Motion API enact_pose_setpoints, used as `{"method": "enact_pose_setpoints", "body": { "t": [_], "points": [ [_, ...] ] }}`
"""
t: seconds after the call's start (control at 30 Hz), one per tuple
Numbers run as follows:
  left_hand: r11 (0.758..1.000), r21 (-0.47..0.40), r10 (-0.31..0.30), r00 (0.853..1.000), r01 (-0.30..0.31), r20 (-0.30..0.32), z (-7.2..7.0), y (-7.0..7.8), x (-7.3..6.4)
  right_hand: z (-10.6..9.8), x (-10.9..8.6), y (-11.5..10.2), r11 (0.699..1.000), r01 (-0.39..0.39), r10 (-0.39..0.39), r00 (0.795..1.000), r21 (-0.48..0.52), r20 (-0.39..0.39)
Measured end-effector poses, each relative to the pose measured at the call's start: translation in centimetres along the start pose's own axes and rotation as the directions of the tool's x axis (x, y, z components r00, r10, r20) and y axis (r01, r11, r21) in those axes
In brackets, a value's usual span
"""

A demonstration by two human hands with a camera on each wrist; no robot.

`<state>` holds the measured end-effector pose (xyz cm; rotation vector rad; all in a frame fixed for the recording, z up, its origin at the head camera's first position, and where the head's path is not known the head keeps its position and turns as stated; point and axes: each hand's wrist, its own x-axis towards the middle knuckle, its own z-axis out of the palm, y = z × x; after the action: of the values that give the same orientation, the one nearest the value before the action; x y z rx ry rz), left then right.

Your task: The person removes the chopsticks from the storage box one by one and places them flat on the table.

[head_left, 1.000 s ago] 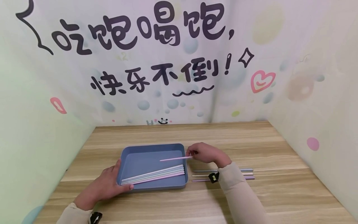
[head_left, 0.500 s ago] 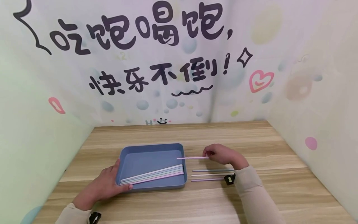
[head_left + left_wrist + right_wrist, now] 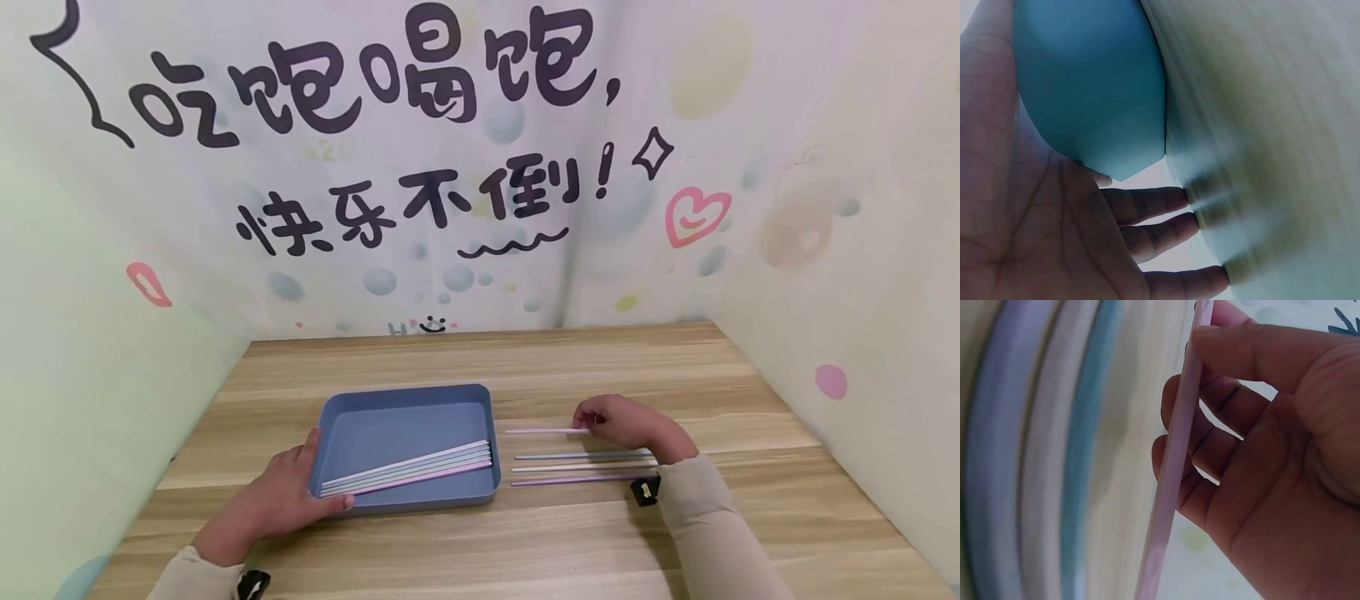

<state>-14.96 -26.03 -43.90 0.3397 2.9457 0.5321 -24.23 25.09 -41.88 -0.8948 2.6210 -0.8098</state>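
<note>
In the head view my right hand (image 3: 626, 425) pinches a pink chopstick (image 3: 543, 431) over the table, right of the tray. Thumb and fingertips hold it in the right wrist view, where the chopstick (image 3: 1175, 444) slants past the fingers. Closer to the front lie a blue chopstick (image 3: 551, 457), a whitish chopstick (image 3: 551, 469) and a purple chopstick (image 3: 555, 482), roughly parallel. My left hand (image 3: 273, 492) rests against the left front corner of the blue-grey tray (image 3: 401, 417), thumb along the front rim. Its other fingers lie straight, tips at the tabletop in the left wrist view.
Several pale chopsticks (image 3: 408, 468) lie slanted in the front part of the tray. The wood-grain table (image 3: 585, 550) is bounded by a printed backdrop (image 3: 450, 275) behind and pale panels at both sides.
My right hand has moved right with the pink chopstick, from over the tray to over the table beside it. My left hand stays at the tray's corner.
</note>
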Motion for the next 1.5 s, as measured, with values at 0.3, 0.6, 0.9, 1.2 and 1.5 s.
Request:
{"method": "enact_pose_setpoints", "body": {
  "t": [0.3, 0.6, 0.9, 1.2, 1.5],
  "points": [
    [1.0, 0.002, 0.001, 1.0, -0.001, -0.006, 0.1, -0.1, 0.1, 0.5, -0.6, 0.4, 1.0, -0.007, 0.007, 1.0, -0.005, 0.007],
    [1.0, 0.008, -0.005, 1.0, 0.005, 0.003, 0.0, -0.1, 0.1, 0.9, -0.7, 0.9, 1.0, -0.018, 0.018, 0.999, 0.019, 0.04],
    [1.0, -0.007, 0.003, 1.0, -0.003, -0.007, 0.0, 0.0, 0.0, 1.1, -0.7, 0.9, 1.0, -0.002, 0.0, 0.999, 0.026, 0.041],
    [1.0, 0.002, 0.007, 1.0, -0.007, -0.015, -0.1, 0.2, -0.1, 1.1, -0.8, 1.0, 0.999, 0.01, -0.012, 0.999, 0.042, 0.044],
    [1.0, -0.007, 0.016, 1.0, -0.016, -0.015, 0.0, 0.0, 0.0, 0.9, -0.8, 0.8, 1.0, -0.009, 0.009, 0.999, 0.019, 0.036]
  ]
}}
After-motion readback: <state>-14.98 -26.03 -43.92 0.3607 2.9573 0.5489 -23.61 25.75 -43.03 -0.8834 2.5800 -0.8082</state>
